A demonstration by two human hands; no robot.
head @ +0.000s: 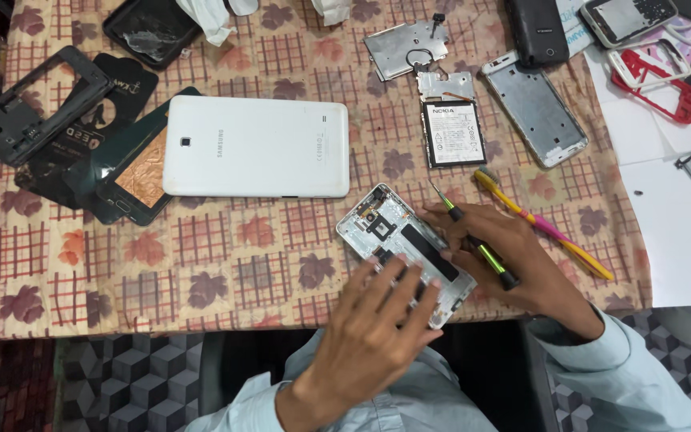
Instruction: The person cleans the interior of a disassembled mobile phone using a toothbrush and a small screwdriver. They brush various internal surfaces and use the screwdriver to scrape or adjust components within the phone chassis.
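Lying under left hand [377, 320] fingertips: opened phone [404, 248].

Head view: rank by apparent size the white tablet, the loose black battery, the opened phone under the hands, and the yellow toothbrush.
1. white tablet
2. opened phone, partly hidden by the left hand
3. black battery and yellow toothbrush: unsure, the brush is longer but far thinner.

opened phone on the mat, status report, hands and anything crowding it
Left hand flat on the opened phone, pinning it. Right hand holds a green screwdriver, tip clear of phone. Toothbrush beside right hand; white tablet just above.
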